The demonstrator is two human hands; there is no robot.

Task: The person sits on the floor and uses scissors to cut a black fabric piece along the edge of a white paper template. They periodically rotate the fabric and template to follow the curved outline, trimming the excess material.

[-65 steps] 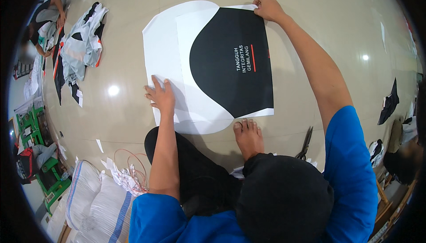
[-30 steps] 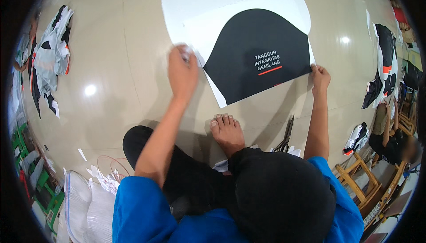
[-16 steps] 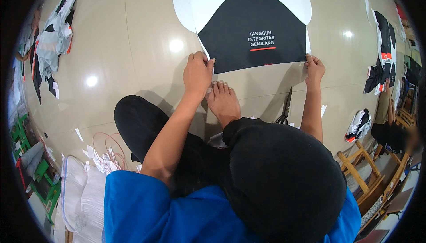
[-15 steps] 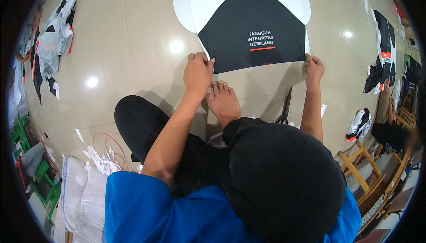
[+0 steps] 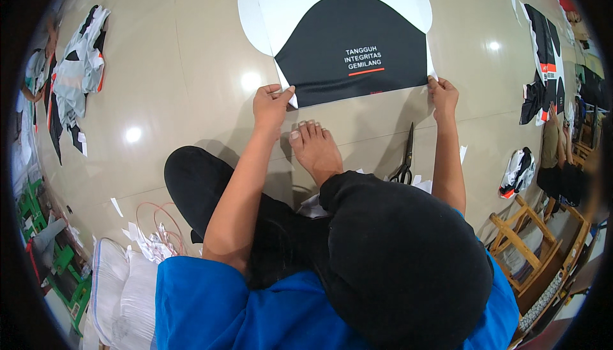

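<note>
A black fabric panel [image 5: 345,43] with a curved top, pale lettering and a short orange line is stretched out in front of me. Beneath and beyond it lies a larger white piece [image 5: 255,11] with rounded sides. My left hand [image 5: 271,108] pinches the panel's near left corner, where a white edge folds over. At the near right corner my right hand [image 5: 443,98] grips it between thumb and fingers. Black-handled scissors [image 5: 404,165] rest on the floor, left of my right forearm, with the blades pointing away from me.
Pale glossy tiles [image 5: 211,62] make up the floor. A heap of grey and black fabric pieces [image 5: 78,69] lies far left, and more black and white pieces [image 5: 548,56] lie far right. White sacks [image 5: 124,292] stand near left. A wooden frame [image 5: 520,241] and another person [image 5: 562,177] are at right.
Both hands and the black panel have shifted slightly left in the picture. The panel's near edge now looks straighter, with a fold along it, and its left corner is turned up more.
</note>
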